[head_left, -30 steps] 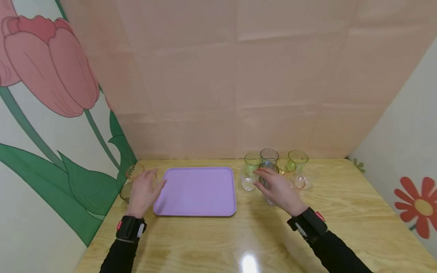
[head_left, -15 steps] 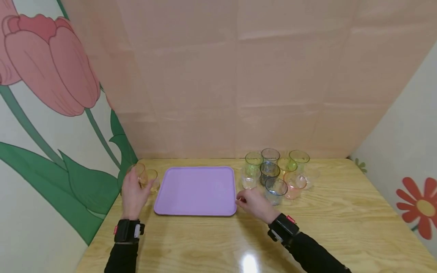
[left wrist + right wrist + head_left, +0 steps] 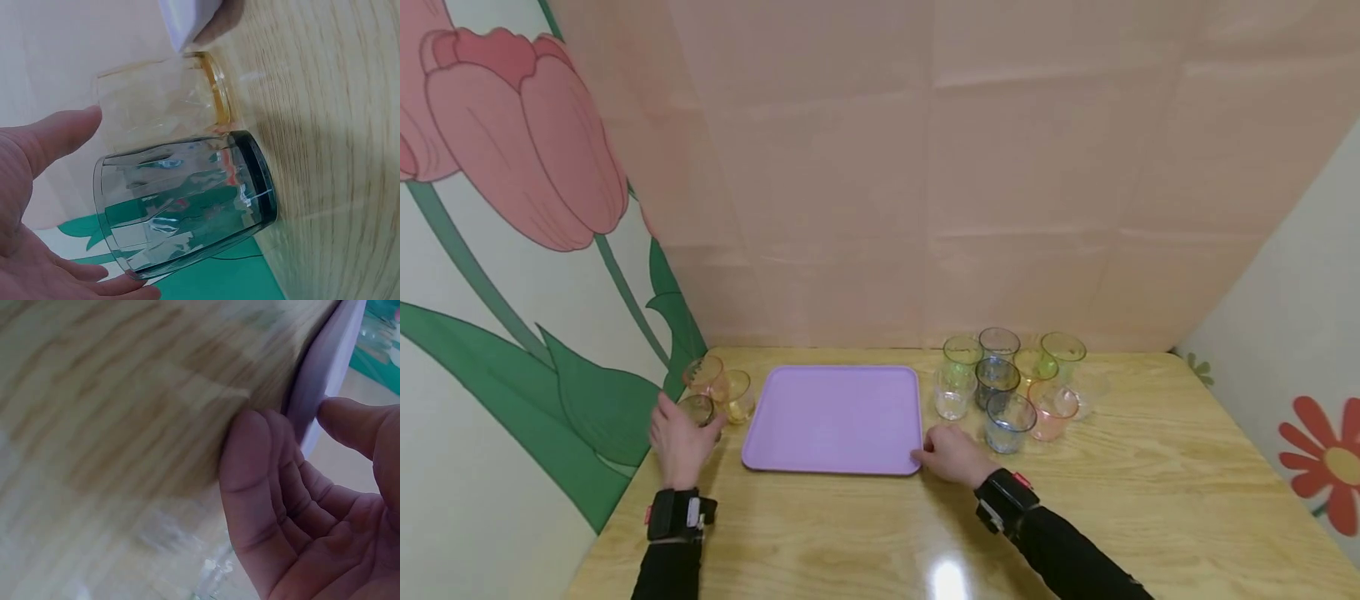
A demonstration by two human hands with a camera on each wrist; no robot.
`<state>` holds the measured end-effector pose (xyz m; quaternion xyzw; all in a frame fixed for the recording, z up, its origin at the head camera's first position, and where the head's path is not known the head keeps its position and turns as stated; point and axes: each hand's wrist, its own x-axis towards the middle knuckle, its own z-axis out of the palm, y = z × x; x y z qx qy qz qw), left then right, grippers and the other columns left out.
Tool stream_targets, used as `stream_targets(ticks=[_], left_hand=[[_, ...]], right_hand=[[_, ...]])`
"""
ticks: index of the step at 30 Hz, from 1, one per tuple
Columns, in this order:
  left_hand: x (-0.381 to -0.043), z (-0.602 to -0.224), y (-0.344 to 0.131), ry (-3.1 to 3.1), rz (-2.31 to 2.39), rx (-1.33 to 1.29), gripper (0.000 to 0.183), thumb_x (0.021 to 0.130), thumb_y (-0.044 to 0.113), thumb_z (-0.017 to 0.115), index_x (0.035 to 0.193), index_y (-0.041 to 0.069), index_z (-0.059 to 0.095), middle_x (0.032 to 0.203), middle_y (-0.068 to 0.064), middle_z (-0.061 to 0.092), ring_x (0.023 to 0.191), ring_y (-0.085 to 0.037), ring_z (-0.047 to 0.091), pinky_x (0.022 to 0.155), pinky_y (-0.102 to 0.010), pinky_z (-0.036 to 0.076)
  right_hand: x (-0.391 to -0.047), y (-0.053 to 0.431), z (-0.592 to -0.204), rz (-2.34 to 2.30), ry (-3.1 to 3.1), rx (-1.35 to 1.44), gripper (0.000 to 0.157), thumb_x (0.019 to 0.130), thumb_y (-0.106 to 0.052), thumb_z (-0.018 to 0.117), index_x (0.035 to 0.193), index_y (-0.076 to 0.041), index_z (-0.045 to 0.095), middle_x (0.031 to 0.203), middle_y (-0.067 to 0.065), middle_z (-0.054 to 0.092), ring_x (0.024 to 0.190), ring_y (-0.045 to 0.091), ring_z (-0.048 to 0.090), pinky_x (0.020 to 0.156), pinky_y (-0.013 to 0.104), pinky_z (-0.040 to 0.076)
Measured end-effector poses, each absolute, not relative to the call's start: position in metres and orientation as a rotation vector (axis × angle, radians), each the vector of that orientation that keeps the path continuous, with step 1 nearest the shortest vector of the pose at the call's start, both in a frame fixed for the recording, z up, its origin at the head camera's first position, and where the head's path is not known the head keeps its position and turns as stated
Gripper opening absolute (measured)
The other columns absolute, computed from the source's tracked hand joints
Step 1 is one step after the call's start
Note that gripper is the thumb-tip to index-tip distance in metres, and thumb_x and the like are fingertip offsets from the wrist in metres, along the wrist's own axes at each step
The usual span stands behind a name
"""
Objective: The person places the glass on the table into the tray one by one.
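Curving the left hand (image 3: 679, 446) loosely around the near side of a smoky grey-green clear glass tumbler (image 3: 187, 212), spreading thumb and fingers well apart and taking no firm hold. Holding the thumb away from the glass and bringing the fingertips close to its rim, leaving unclear any contact there. Standing upright near the left edge of the light wood-grain table (image 3: 820, 533), in front of an orange-tinted glass tumbler (image 3: 703, 377) and just beside a yellow-tinted glass tumbler (image 3: 740, 398).

Pinching the right side of a flat purple rectangular tray (image 3: 835, 421), near its front corner, between the thumb and curled fingers of the right hand (image 3: 957, 454). Resting mid-table, between two groups of glasses, leaving unclear any lift at the gripped edge.

Crowding together right of the tray: clear (image 3: 951, 406), blue-rimmed (image 3: 1009, 433), dark grey-blue (image 3: 997, 387) and pinkish-orange (image 3: 1051, 421) tumblers, with green, yellow and purplish-grey tumblers farther back.

Wearing a black camera strap (image 3: 673, 515) on each wrist, over black sleeves (image 3: 672, 571). Facing a creased pinkish-beige sheet (image 3: 850, 167), flanked by a large painted pink tulip (image 3: 527, 158) at left and a painted red flower (image 3: 1326, 458) at right.
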<state>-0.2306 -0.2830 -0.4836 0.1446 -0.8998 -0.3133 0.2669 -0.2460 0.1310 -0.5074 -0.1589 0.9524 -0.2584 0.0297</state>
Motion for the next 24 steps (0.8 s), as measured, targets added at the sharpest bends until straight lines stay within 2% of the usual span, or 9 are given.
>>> stream_targets(ticks=[8,14,19,24], left_hand=[[-0.234,-0.492,-0.293,-2.453,-1.055,0.484,0.103,0.082,0.023,0.083,0.146,-0.021,0.015,0.139,-0.049,0.028,0.129,-0.062,0.032,0.107,-0.068,0.029],[-0.234,-0.490,-0.295,-2.407,-1.209,0.521,0.096,0.081,0.019,0.083,0.144,-0.019,0.021,0.138,-0.047,0.033,0.129,-0.060,0.035,0.109,-0.064,0.029],[-0.234,-0.490,-0.301,-2.403,-1.332,0.550,0.096,0.082,0.020,0.083,0.145,-0.015,0.019,0.136,-0.045,0.039,0.127,-0.058,0.041,0.108,-0.062,0.032],[-0.236,-0.494,-0.307,-2.422,-1.398,0.568,0.099,0.083,0.022,0.083,0.147,-0.014,0.016,0.140,-0.044,0.037,0.130,-0.055,0.039,0.110,-0.061,0.031]], right_hand=[[-0.252,0.129,-0.513,-0.807,2.910,-0.507,0.035,0.089,-0.019,0.075,0.060,-0.013,0.056,0.055,-0.006,0.047,0.052,0.012,0.044,0.053,0.029,0.036],[-0.257,0.129,-0.514,-0.813,2.894,-0.502,0.035,0.088,-0.016,0.073,0.057,-0.014,0.057,0.054,-0.008,0.046,0.051,0.011,0.043,0.052,0.027,0.034],[-0.258,0.130,-0.514,-0.827,2.864,-0.494,0.031,0.087,-0.015,0.072,0.059,-0.014,0.059,0.055,-0.007,0.047,0.052,0.011,0.044,0.052,0.027,0.035],[-0.259,0.130,-0.515,-0.818,2.858,-0.494,0.029,0.087,-0.015,0.072,0.061,-0.013,0.060,0.056,-0.006,0.049,0.053,0.011,0.045,0.053,0.027,0.036]])
